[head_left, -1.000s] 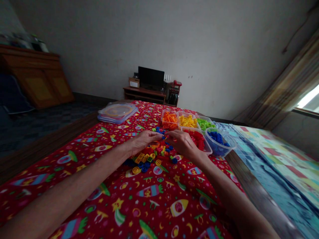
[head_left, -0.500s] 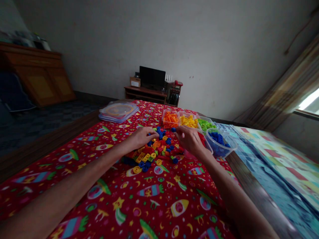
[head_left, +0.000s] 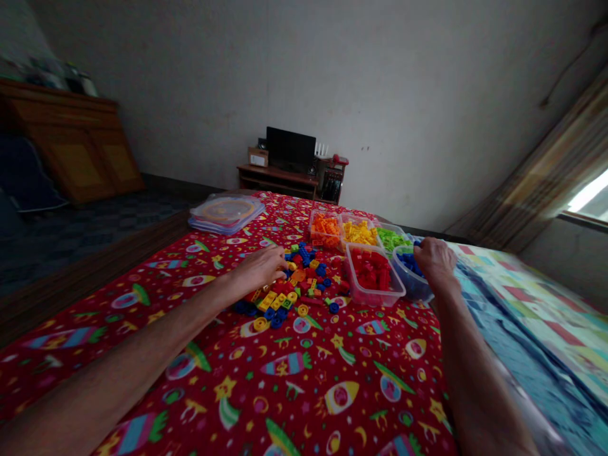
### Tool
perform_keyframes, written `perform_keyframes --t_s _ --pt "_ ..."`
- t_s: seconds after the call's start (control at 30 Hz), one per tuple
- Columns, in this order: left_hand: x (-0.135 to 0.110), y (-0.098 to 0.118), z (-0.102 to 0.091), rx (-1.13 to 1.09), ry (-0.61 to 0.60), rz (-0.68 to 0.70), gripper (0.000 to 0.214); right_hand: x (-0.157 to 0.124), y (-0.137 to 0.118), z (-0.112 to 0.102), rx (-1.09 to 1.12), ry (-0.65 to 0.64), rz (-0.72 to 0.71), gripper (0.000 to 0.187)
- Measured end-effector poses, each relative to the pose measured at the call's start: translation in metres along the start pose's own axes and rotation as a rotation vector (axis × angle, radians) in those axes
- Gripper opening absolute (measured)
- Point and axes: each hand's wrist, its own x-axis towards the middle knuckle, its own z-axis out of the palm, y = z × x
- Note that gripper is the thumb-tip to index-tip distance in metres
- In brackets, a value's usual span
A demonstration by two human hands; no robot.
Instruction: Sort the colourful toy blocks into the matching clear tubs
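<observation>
My left hand (head_left: 265,266) is at the left side of a mixed pile of toy building blocks (head_left: 297,277), its fingers curled down among the pieces. Whatever its fingertips pinch is hidden. Over the round clear tub of blue blocks (head_left: 409,261) is my right hand (head_left: 436,258), closed, with a bit of a blue block (head_left: 417,243) showing at its fingertips. Beside that tub sits a clear box of red blocks (head_left: 371,269). Behind them stand boxes of orange blocks (head_left: 325,227), yellow blocks (head_left: 360,233) and green blocks (head_left: 392,239).
A red patterned cloth (head_left: 304,380) covers the table. Stacked clear lids (head_left: 227,213) lie at its far left. On the right is a bed with a patchwork cover (head_left: 546,297). A monitor (head_left: 291,149) on a desk and a wooden cabinet (head_left: 76,145) stand farther back.
My right hand has moved right from the pile to above the blue tub, uncovering the red box. My left hand has shifted slightly left and down, its fingers curling into the pile.
</observation>
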Motion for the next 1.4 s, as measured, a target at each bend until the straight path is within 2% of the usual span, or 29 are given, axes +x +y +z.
perform_keyframes --t_s 0.1,0.2,0.3,0.4,0.5,0.6,0.7,0.9,1.03,1.17,1.23,1.4 --pt "0.001 0.001 0.0 0.015 -0.005 -0.007 0.007 0.001 0.002 -0.004 -0.014 -0.096 0.043 0.026" --pt "0.003 0.003 0.002 -0.013 0.045 -0.022 0.007 -0.002 -0.01 -0.012 0.021 -0.083 -0.034 0.029" --pt "0.008 0.009 0.0 -0.167 0.122 -0.11 0.006 -0.014 -0.037 -0.022 0.074 -0.05 -0.186 0.032" --pt "0.012 0.019 -0.004 -0.484 0.177 -0.248 0.013 -0.039 -0.075 -0.03 0.173 -0.091 -0.448 0.031" --pt "0.015 0.027 -0.007 -0.747 0.2 -0.297 0.023 -0.071 -0.108 -0.032 0.343 -0.132 -0.678 0.027" --pt "0.016 0.033 -0.007 -0.859 0.199 -0.284 0.027 -0.096 -0.126 -0.029 0.483 -0.155 -0.81 0.021" --pt "0.017 0.037 -0.003 -0.918 0.19 -0.268 0.026 -0.105 -0.131 -0.027 0.533 -0.186 -0.856 0.02" --pt "0.016 0.04 -0.005 -0.864 0.187 -0.222 0.023 -0.1 -0.132 -0.032 0.508 -0.222 -0.82 0.017" --pt "0.011 0.028 -0.016 -0.568 0.217 -0.202 0.014 -0.081 -0.119 -0.034 0.431 -0.137 -0.672 0.022" --pt "0.006 0.004 -0.007 -0.137 0.173 -0.08 0.012 -0.045 -0.08 -0.03 0.383 0.073 -0.462 0.027" --pt "0.005 -0.006 0.004 -0.031 0.129 -0.007 0.013 -0.027 -0.056 -0.026 0.306 0.151 -0.35 0.027" --pt "0.002 -0.009 0.018 0.126 0.126 0.064 0.013 -0.002 -0.01 -0.016 0.164 0.128 -0.168 0.03"
